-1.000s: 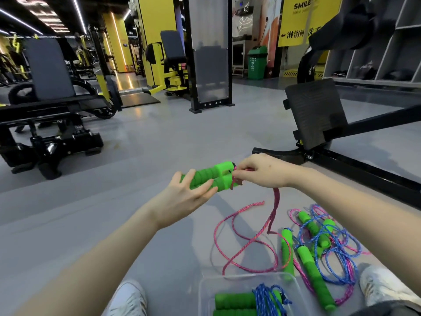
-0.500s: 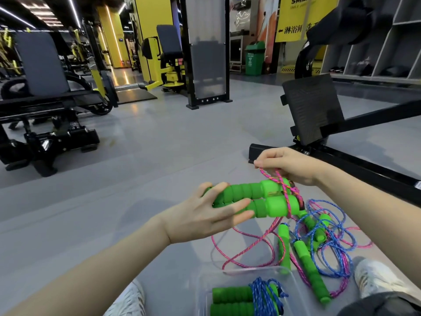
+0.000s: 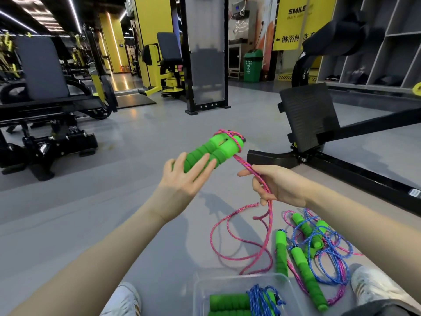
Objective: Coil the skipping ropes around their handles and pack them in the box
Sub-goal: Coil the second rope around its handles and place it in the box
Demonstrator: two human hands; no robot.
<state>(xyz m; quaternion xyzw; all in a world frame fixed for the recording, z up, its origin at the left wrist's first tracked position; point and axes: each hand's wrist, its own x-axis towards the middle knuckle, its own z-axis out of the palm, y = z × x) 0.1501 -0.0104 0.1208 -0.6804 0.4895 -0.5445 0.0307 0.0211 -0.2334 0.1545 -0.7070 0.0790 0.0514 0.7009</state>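
Observation:
My left hand [image 3: 185, 179] grips two green foam handles [image 3: 211, 151] held side by side, tilted up to the right. A pink rope [image 3: 230, 135] is looped over their top ends. From there the rope runs down into my right hand [image 3: 276, 187], which pinches it just below the handles. The slack of the pink rope [image 3: 241, 242] trails in loops on the grey floor. A clear plastic box [image 3: 200, 290] at the bottom holds a coiled skipping rope with green handles and blue cord [image 3: 241, 302].
A tangle of loose ropes [image 3: 319, 245], blue and pink with green handles, lies on the floor right of the box. A black gym machine base [image 3: 341, 165] stands close behind my right hand. My white shoes [image 3: 127, 299] flank the box. Gym benches are far left.
The handles have swung up and away, now tilted upright. My right hand has come off their tops and dropped below them, drawing the pink rope down taut.

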